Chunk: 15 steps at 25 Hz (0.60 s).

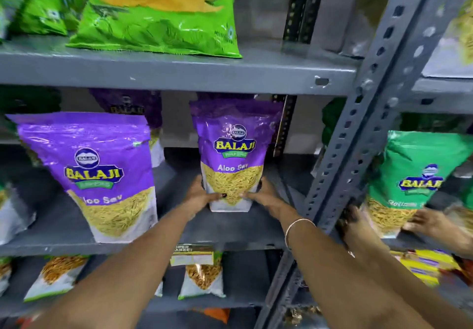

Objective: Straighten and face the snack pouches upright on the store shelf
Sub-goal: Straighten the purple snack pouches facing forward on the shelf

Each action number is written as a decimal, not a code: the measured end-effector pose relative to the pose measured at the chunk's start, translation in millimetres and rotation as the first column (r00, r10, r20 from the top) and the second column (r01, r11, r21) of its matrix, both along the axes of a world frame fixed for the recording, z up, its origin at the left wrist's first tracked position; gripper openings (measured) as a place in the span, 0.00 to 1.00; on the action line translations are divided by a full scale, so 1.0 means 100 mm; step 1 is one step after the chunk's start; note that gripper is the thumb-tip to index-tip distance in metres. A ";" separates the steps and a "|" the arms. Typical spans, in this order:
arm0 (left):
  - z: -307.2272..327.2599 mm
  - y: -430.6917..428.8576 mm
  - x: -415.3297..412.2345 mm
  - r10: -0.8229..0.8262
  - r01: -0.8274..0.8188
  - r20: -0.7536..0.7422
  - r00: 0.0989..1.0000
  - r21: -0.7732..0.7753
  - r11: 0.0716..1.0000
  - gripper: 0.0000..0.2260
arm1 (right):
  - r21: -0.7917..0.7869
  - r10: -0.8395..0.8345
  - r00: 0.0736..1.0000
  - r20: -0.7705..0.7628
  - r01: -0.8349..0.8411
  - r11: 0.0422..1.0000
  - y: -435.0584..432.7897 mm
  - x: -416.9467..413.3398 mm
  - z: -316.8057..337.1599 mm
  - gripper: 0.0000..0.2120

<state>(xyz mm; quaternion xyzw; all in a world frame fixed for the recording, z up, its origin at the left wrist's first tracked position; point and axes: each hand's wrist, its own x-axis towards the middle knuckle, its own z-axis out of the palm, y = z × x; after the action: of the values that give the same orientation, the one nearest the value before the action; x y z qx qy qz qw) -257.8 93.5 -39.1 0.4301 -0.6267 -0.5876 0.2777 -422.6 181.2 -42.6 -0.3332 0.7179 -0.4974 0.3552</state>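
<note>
Pouches along the middle shelf [230, 229]

Aloo Sev pouch [231, 154] stands mid-shelf between both hands; a second pouch [94, 175] stands left, at the front edge.

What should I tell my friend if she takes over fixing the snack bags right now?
Left hand and right hand: both grip the lower sides of the middle purple Aloo Sev pouch, which stands upright, label forward, on the grey metal middle shelf.
Done: that pouch looks faced.
Left: the bigger-looking purple Aloo Sev pouch to its left leans sideways and needs straightening. More purple pouches sit behind; their state is unclear.
Someone else's hands are on the green pouch in the next bay.
</note>
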 end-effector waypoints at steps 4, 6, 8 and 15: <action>-0.05 0.16 0.10 0.005 -0.004 0.074 0.997 -0.021 1.000 0.25 | 0.007 0.009 1.000 0.029 -0.009 1.000 0.23 0.08 -0.01 0.33; -0.06 0.26 0.17 -0.015 0.020 0.132 0.991 -0.039 0.999 0.28 | 0.005 0.017 0.999 0.036 -0.017 1.000 0.38 0.15 0.01 0.34; -0.05 0.38 0.23 -0.020 0.034 0.189 0.982 -0.070 0.997 0.28 | 0.006 0.016 1.000 0.023 -0.016 1.000 0.53 0.21 0.03 0.34; 0.04 0.67 0.31 0.020 0.025 0.281 0.959 -0.156 0.987 0.30 | 0.050 0.073 0.997 -0.007 -0.072 0.996 0.80 0.32 0.16 0.35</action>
<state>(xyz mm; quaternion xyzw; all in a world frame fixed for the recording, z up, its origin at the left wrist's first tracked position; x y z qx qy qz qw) -226.5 160.2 -35.6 0.4853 -0.7049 -0.4690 0.2182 -390.9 261.1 -27.0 -0.3524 0.7189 -0.4649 0.3779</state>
